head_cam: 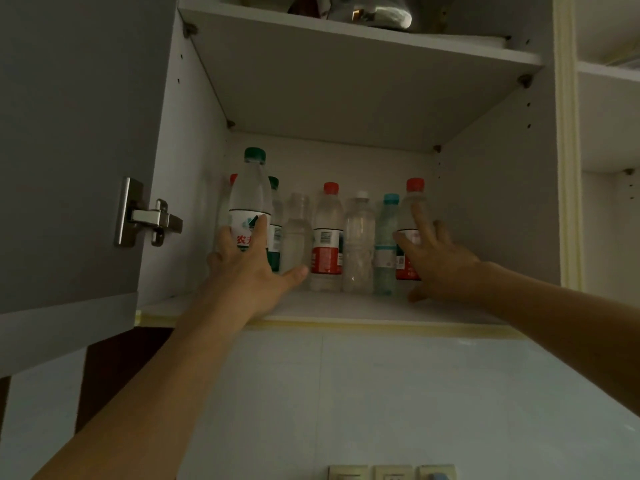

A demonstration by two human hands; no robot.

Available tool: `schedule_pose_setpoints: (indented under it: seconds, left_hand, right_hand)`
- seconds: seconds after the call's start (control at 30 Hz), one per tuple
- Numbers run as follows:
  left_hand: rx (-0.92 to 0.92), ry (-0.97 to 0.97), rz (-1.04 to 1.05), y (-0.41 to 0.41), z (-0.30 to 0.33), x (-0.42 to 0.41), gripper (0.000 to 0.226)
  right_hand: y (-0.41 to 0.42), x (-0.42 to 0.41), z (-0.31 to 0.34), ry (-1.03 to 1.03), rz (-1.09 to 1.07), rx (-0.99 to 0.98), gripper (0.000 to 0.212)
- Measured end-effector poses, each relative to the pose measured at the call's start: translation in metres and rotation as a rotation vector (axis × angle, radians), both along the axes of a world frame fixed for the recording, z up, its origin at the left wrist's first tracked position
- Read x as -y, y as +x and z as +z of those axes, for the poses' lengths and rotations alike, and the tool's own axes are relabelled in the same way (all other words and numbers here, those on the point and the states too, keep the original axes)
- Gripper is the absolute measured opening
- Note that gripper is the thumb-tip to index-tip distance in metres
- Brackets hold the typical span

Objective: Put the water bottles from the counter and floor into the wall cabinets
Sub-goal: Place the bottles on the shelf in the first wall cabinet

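Gripping green-capped bottle, left hand, right hand spread open, fingertips touching red-capped bottle

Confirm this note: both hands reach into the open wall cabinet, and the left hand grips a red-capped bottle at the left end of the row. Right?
Not quite. In the head view, the bottle gripped by the left hand has a green cap, not red. The rest stands: both hands reach into the open wall cabinet, at the row's left end.

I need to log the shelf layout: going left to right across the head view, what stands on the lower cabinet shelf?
Green-capped bottle gripped by the left hand → capless clear bottle → red-capped bottle → white-capped bottle → teal-capped bottle → red-capped bottle touched by the right hand. The bottles behind the first overlap too much to place.
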State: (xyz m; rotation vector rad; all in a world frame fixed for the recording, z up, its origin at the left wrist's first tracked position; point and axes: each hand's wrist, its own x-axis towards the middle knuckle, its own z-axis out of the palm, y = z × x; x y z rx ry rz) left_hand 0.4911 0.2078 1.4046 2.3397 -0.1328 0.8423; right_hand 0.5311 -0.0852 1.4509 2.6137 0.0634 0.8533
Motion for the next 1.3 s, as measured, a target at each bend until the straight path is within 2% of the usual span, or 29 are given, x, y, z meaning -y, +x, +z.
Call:
schedule_pose_setpoints:
  seconds: [0.17, 0.5, 0.6, 0.7, 0.87, 0.97, 1.3]
  left_hand:
    - [0.006, 0.006, 0.009, -0.002, 0.000, 0.001, 0.108]
    - [0.033, 0.014, 0.026, -0.001, -0.001, 0.003, 0.106]
    - [0.038, 0.009, 0.013, -0.001, -0.001, 0.003, 0.106]
    - [0.043, -0.008, 0.000, -0.002, -0.001, 0.002, 0.106]
    - [0.036, -0.007, 0.000, -0.003, -0.001, 0.002, 0.105]
    - [0.032, -0.006, 0.005, -0.002, -0.001, 0.001, 0.106]
    - [0.062, 0.004, 0.012, 0.003, -0.003, 0.001, 0.108]
  right_hand:
    - [0.004, 0.005, 0.001, -0.040, 0.009, 0.014, 0.120]
    - [0.014, 0.009, 0.001, -0.231, -0.135, 0.073, 0.128]
    - [0.012, 0.014, 0.008, -0.235, -0.136, 0.022, 0.125]
    - [0.011, 0.016, 0.013, -0.254, -0.146, 0.058, 0.124]
    - [0.016, 0.011, 0.015, -0.328, -0.187, 0.123, 0.139]
    - [0.022, 0.010, 0.020, -0.304, -0.203, 0.105, 0.149]
    - [0.064, 0.018, 0.017, -0.235, -0.151, 0.107, 0.147]
